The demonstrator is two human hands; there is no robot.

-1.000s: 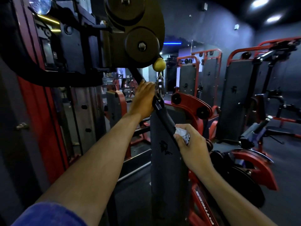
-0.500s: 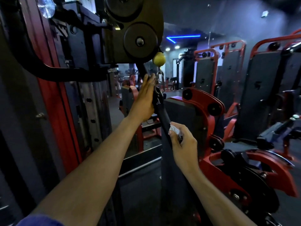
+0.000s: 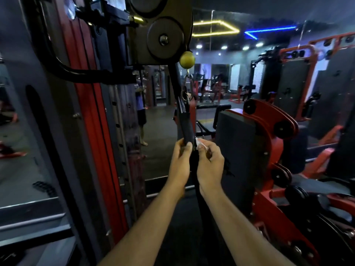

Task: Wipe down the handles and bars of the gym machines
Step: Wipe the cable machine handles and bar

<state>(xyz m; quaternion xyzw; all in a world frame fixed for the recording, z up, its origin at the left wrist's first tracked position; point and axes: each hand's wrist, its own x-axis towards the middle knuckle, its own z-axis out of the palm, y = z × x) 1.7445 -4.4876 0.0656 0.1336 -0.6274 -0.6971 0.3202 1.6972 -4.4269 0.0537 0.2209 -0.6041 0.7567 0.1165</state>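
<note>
Below the yellow ball stopper (image 3: 187, 59), which sits just under the black pulley housing (image 3: 163, 33), hangs the cable handle (image 3: 186, 127), a dark grip reached by a clip and strap. The left hand (image 3: 179, 160) pinches the lower end of that grip between thumb and fingers, steadying it. The right hand (image 3: 209, 160) is just beside it, on the side away from the red upright (image 3: 94, 121), with its fingers curled round a small white wipe (image 3: 200, 143) held against the grip's bottom edge. A dark strap runs on downward between the two wrists.

Judged from this, the step in hand is wiping this handle, with the wipe at its low end. The next move probably calls for the left hand to keep the grip from swinging while the right draws the wipe around and along the strap below.

Well beyond the ball stopper, to the side of the right hand, stands a red-framed machine (image 3: 269, 131) with a grey pad.
</note>
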